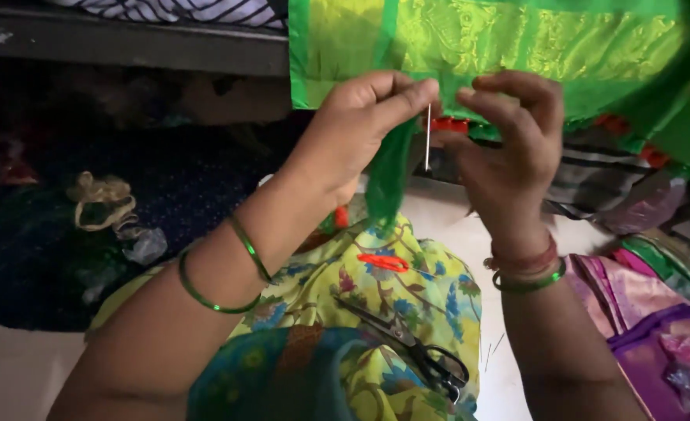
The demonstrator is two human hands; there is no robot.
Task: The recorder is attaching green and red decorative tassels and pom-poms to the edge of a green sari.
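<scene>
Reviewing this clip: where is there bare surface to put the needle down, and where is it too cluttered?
Bare pale surface shows at the lower left corner, bordered by the dark blue cloth, and right of the scissors, beside the purple fabric. The lap is crowded. The left hand pinches green thread, the right hand is at the needle, both against the green fabric.

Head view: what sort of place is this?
Probably a home sewing or tailoring spot on the floor: green fabric hangs ahead, a needle sits between the hands, scissors lie on the lap, folded cloths nearby.

Scissors lie on the lap; green cloth blocks above.
</scene>
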